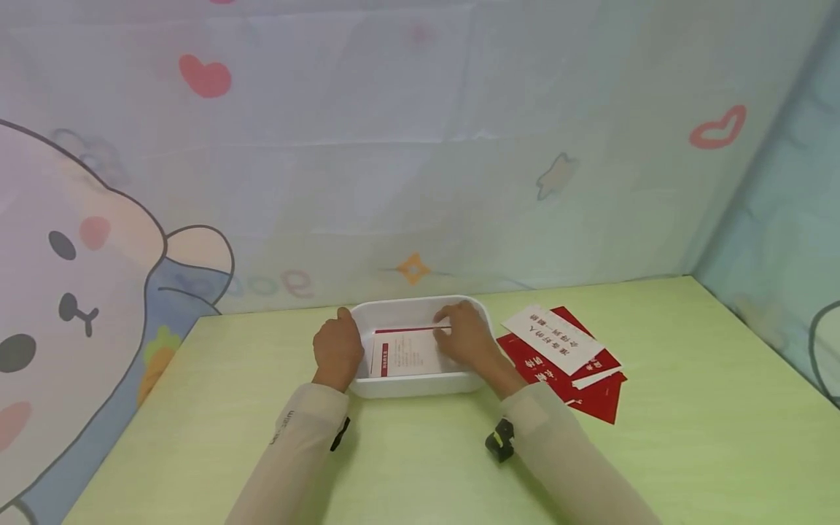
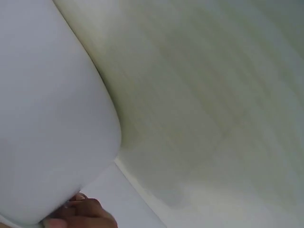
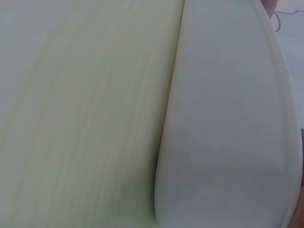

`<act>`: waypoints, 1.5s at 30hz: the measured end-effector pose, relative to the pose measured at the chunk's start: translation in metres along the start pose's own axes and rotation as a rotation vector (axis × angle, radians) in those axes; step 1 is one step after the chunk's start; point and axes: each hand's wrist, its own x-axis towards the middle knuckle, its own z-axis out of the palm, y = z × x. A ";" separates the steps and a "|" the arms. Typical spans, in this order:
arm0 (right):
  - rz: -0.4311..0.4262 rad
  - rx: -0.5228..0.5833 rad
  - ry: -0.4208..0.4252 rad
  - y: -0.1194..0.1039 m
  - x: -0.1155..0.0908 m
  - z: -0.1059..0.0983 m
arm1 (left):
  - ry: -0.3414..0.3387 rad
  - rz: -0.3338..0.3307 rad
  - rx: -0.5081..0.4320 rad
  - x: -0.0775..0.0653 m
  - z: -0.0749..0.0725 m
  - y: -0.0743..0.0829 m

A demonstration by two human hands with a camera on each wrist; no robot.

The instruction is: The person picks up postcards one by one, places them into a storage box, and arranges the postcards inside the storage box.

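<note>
A white plastic tray (image 1: 410, 386) stands on the table near its back edge. Several white and red printed cards (image 1: 407, 353) lie flat inside it. My left hand (image 1: 337, 350) grips the tray's left side; in the left wrist view, curled fingers (image 2: 90, 213) show at its outer wall. Over the right rim reaches my right hand (image 1: 467, 337), index finger and thumb spread apart inside the tray at the cards' right end. Its other fingers are hidden. The right wrist view shows mainly the tray's outer wall (image 3: 228, 123).
Right of the tray, red cards (image 1: 600, 405) and white printed cards (image 1: 551, 340) lie in a loose overlapping pile on the pale green table (image 1: 709, 408). A patterned cloth (image 1: 367, 175) hangs along the table's back edge.
</note>
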 end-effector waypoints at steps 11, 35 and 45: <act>0.047 0.130 0.111 -0.006 -0.002 -0.013 | -0.036 -0.016 -0.102 -0.001 -0.005 0.001; 0.148 0.068 0.151 0.061 -0.016 -0.064 | -0.061 -0.011 -0.110 0.006 -0.004 -0.009; 0.224 -0.046 0.094 0.081 -0.028 -0.084 | -0.062 -0.016 -0.116 0.006 -0.005 -0.010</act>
